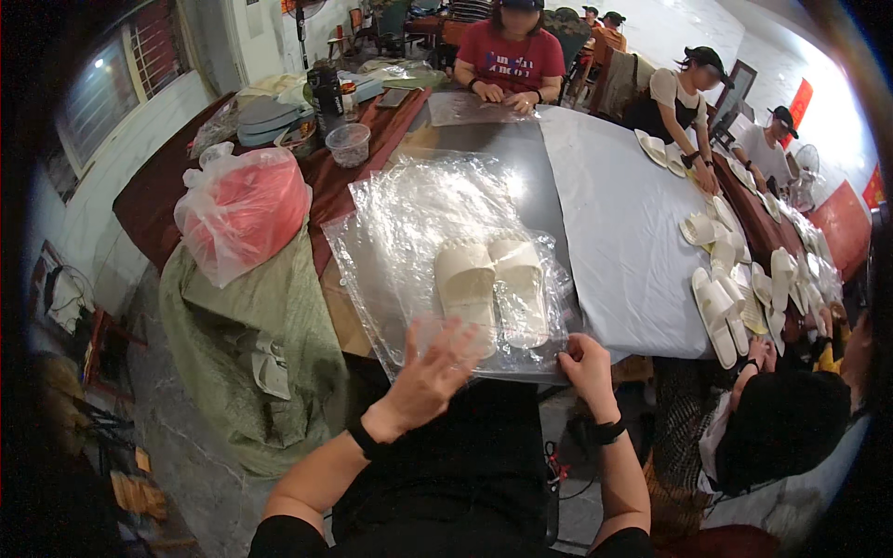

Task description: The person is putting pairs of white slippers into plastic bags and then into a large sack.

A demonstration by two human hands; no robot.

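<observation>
My left hand (435,365) lies spread flat on the plastic bag (484,358); right hand (586,363) pinches its edge; slippers (491,284) inside.

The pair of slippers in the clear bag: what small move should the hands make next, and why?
Probably fold the open flap shut. The pair of white slippers already lies inside the clear bag, the left hand presses flat on its near edge, and the right hand pinches the corner.
</observation>
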